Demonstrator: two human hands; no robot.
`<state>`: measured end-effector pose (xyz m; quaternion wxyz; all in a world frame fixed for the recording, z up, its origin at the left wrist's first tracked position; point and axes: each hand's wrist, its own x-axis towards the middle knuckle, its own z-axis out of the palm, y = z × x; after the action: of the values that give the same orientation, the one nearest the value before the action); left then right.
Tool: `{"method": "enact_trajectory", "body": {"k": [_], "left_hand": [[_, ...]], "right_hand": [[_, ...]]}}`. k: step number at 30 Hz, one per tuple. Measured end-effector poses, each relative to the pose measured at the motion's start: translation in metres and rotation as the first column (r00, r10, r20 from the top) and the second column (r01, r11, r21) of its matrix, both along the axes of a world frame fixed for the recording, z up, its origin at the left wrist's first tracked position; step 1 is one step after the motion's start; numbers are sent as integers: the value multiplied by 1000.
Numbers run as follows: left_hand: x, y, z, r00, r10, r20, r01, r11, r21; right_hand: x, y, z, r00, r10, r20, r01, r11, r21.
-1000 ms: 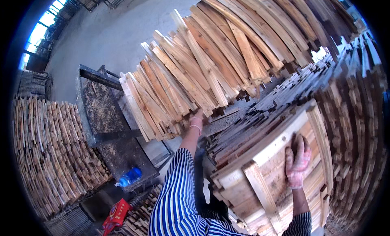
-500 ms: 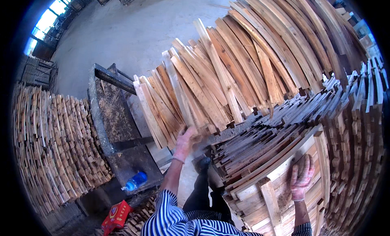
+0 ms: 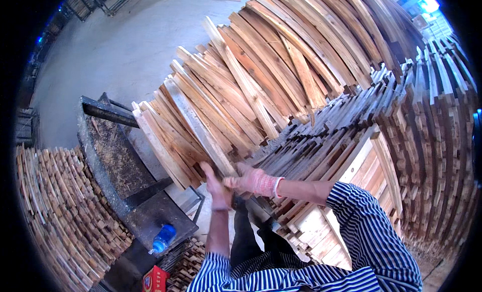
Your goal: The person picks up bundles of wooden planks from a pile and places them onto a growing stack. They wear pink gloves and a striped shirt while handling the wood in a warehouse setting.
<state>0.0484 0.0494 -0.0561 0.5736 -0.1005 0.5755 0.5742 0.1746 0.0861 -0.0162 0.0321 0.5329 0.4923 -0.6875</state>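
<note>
Wooden slat [image 3: 198,124] now gets two-handed handling: right hand [image 3: 252,180] has left the plank panel [image 3: 372,167], joining left hand [image 3: 218,189] at its near end; can't tell whether either pinches.

Head-worn fisheye view, facing down, near the planks [image 3: 240,77]

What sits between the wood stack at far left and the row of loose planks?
A dark metal frame, littered with sawdust-like debris, stands between the wood stack and loose planks, in the head view.

Left hand [image 3: 218,191] beside right hand [image 3: 253,181]
</note>
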Motion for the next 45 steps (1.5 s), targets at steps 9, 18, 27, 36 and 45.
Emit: {"method": "enact_trajectory", "body": {"k": [9,18,27,36,45], "left_hand": [[-60,60,-30,933,-184,310,74,939,335],[-63,-2,-28,907,-285,309,137,896,423],[19,71,79,892,-401,207,366,912,187],[150,28,141,822,-482,305,313,828,466],[228,19,175,748,-559,359,323,778,538]], "right_hand": [[80,71,-162,535,-474,699,-13,823,568],[87,112,-110,815,-31,579,-261,872,414],[76,8,136,984,-174,26,161,949,273],[179,-110,219,967,-85,239,-89,771,631],[288,-293,282,946,-155,284,10,891,453]]}}
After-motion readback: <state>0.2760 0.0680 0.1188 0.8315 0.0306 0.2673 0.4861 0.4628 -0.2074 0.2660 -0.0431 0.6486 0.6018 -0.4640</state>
